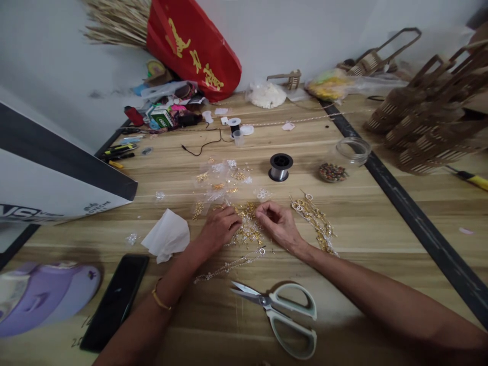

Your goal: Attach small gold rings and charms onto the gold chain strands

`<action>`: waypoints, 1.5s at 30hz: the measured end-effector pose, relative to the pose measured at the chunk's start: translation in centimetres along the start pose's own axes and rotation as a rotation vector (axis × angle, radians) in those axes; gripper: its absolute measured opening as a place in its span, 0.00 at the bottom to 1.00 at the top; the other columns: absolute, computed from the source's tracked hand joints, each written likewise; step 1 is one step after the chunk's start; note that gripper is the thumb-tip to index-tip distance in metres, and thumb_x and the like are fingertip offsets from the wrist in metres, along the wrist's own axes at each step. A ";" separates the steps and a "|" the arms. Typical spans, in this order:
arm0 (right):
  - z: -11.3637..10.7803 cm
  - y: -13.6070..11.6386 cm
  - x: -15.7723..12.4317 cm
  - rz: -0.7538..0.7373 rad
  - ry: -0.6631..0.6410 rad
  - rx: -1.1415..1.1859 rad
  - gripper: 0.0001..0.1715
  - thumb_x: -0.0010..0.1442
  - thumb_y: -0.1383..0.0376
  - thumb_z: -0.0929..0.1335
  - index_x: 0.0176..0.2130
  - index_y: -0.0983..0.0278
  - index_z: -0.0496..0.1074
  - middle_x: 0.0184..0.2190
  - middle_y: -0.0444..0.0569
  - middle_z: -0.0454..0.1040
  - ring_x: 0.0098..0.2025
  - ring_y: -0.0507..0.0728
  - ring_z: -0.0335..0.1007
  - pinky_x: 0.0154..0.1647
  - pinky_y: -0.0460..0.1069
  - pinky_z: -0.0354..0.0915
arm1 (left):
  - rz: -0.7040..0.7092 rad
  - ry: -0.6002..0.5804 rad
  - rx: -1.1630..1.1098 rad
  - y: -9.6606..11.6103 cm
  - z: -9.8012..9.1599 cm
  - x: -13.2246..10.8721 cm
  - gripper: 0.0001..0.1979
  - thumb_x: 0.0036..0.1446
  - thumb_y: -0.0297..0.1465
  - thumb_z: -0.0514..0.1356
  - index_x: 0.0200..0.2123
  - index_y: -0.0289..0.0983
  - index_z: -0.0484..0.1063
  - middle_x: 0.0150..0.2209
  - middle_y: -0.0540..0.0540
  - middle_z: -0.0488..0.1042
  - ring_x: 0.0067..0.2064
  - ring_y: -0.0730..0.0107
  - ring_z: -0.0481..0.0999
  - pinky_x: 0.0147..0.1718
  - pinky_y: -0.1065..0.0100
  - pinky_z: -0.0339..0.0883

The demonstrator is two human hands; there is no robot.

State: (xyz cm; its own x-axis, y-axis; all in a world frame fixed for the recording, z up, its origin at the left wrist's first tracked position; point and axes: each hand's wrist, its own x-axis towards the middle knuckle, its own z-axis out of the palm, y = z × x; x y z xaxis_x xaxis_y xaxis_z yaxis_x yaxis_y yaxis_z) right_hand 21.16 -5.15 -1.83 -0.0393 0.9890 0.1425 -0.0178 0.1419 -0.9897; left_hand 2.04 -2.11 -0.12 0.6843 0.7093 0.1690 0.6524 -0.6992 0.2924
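Observation:
My left hand (222,224) rests at the left side of a pile of small gold and silver beads and charms (247,230), its fingers bent together over the edge. Across the pile, my right hand (281,223) has thumb and index finger pinched together; whatever is between the fingertips is too small to make out. Right of that hand lies a bundle of gold and silver chains (318,223) with rings at their ends. A silver beaded chain (231,265) stretches below the pile. Scissors (267,301) with pale handles lie open nearer to me.
Small bags of findings (217,185), a wire spool (280,168) and a jar of dark beads (333,172) stand beyond my hands. To the left are a white tissue (168,235), a phone (116,302) and a large box (57,173). Woven baskets (430,117) crowd the right.

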 end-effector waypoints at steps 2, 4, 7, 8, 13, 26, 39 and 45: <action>0.0 0.0 0.0 0.004 -0.004 0.001 0.13 0.56 0.57 0.67 0.30 0.65 0.68 0.23 0.44 0.65 0.25 0.50 0.58 0.24 0.45 0.57 | 0.006 0.000 0.011 0.0 0.1 0.0 0.10 0.60 0.29 0.54 0.31 0.36 0.74 0.31 0.46 0.72 0.37 0.66 0.69 0.41 0.63 0.63; 0.0 0.1 0.0 0.004 -0.008 -0.001 0.13 0.56 0.57 0.67 0.30 0.65 0.68 0.23 0.44 0.65 0.25 0.49 0.58 0.24 0.45 0.57 | 0.008 -0.008 0.018 0.1 0.1 -0.1 0.09 0.60 0.29 0.53 0.31 0.36 0.73 0.32 0.45 0.72 0.37 0.65 0.69 0.42 0.63 0.63; -0.1 0.3 0.0 0.000 -0.013 -0.008 0.13 0.56 0.57 0.68 0.30 0.66 0.69 0.24 0.44 0.66 0.25 0.50 0.59 0.24 0.44 0.57 | 0.020 -0.009 0.020 0.1 0.1 0.0 0.09 0.60 0.28 0.54 0.31 0.36 0.73 0.32 0.46 0.72 0.37 0.66 0.70 0.43 0.63 0.63; -0.1 0.3 0.0 -0.003 -0.010 -0.008 0.13 0.56 0.57 0.68 0.30 0.66 0.69 0.24 0.44 0.66 0.26 0.50 0.59 0.25 0.45 0.57 | 0.020 0.006 0.008 0.1 0.0 0.0 0.09 0.59 0.28 0.54 0.31 0.36 0.73 0.31 0.46 0.72 0.37 0.66 0.70 0.43 0.63 0.63; 0.0 0.2 0.1 -0.014 0.006 0.002 0.13 0.55 0.58 0.68 0.30 0.66 0.68 0.24 0.44 0.67 0.26 0.50 0.60 0.26 0.45 0.58 | -0.027 0.188 -0.147 -0.3 -0.3 -0.2 0.05 0.57 0.27 0.57 0.30 0.35 0.71 0.30 0.47 0.75 0.35 0.69 0.71 0.41 0.66 0.64; -0.1 0.6 0.0 -0.020 0.000 -0.005 0.13 0.55 0.57 0.68 0.30 0.65 0.68 0.23 0.43 0.66 0.24 0.49 0.58 0.24 0.44 0.57 | 0.036 0.164 -0.196 -0.9 -0.3 -0.7 0.06 0.58 0.29 0.56 0.35 0.36 0.73 0.37 0.43 0.76 0.42 0.67 0.74 0.44 0.63 0.67; -0.1 -0.1 -0.2 -0.030 -0.019 -0.075 0.13 0.55 0.57 0.68 0.29 0.65 0.68 0.23 0.43 0.67 0.25 0.50 0.60 0.25 0.45 0.58 | 0.104 0.111 -0.122 -1.6 0.1 -0.2 0.07 0.59 0.29 0.55 0.31 0.36 0.73 0.31 0.48 0.74 0.35 0.71 0.71 0.50 0.60 0.59; -0.1 -0.2 -0.2 -0.026 -0.017 -0.074 0.13 0.55 0.57 0.67 0.29 0.65 0.68 0.23 0.43 0.66 0.25 0.50 0.59 0.25 0.45 0.57 | 0.091 0.063 -0.087 -1.2 0.3 -0.1 0.09 0.60 0.30 0.54 0.32 0.36 0.73 0.31 0.47 0.73 0.36 0.69 0.70 0.50 0.60 0.59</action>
State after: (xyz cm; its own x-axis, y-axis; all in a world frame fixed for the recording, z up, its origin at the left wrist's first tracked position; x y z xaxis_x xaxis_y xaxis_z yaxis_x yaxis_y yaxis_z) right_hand 21.29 -5.39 -1.71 -0.0563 0.9842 0.1676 0.0550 0.1707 -0.9838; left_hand 1.28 -1.34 -0.76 0.7158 0.6493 0.2570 0.5560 -0.7526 0.3528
